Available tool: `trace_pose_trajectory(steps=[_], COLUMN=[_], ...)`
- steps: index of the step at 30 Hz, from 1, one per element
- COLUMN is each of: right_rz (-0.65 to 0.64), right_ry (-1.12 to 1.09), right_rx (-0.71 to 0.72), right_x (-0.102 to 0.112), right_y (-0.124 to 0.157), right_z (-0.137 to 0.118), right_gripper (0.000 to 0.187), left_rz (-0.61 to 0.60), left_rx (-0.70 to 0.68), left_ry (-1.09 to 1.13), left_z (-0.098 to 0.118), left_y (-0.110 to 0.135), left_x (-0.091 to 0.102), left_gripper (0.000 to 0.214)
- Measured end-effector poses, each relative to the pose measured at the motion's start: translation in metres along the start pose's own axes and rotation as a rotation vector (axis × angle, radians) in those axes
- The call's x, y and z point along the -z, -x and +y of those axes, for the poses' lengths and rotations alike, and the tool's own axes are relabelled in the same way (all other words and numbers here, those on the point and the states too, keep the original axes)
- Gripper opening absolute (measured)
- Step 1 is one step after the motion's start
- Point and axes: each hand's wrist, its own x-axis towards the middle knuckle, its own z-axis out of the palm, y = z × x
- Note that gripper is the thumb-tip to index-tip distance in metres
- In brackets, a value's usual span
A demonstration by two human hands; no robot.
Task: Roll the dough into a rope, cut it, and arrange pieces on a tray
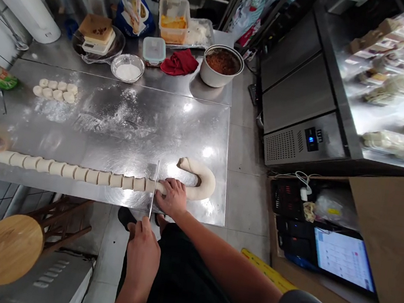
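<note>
A thick, smooth rope of pale dough (208, 180) lies on a steel table (198, 126), uncut from the knife rightward, where it bends round in a hook and doubles back to a blunt, slightly puckered end on the far side. The knife (154, 190) stands on edge across the dough, its blade seen as a thin, straight line at right angles to the rope. To its left, about a dozen short, plump dough pieces (69, 171) keep a long row near the table's front edge, narrow gaps showing between many of them, the leftmost one rounded.
</note>
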Motion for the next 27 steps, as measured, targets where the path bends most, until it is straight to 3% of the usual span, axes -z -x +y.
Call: trace_pose_trajectory(steps=[7,14,18,22,27], right_rz=[0.008,-0.028,-0.006,0.027,0.012], right_ry=[-0.005,-0.003,-0.04,0.001,0.028], right_rx=[0.028,0.09,0.152,0.08,0.018], right_x=[-0.002,-0.005,0.012,0.029,0.029], right_y=[0.002,0.006,0.011,0.017,0.018], right_z=[0.005,0.009,0.023,0.043,0.048], right_gripper=[0.033,0.044,0.05,0.045,0.039], left_rz=[-0.032,-0.075,-0.002,0.074,0.029], left_rx=[0.016,0.081,0.039,0.005,-0.022], left_ry=[-0.06,-0.073,-0.07,-0.023,-0.022], left_z=[-0.005,0.003,0.004,0.015,0.039], left_y=[0.01,-0.02,-0.012,0.008,0.016], left_x=[-0.017,-0.046,-0.03,-0.007,-0.012], left_gripper=[0.029,0.035,0.027,0.02,0.02])
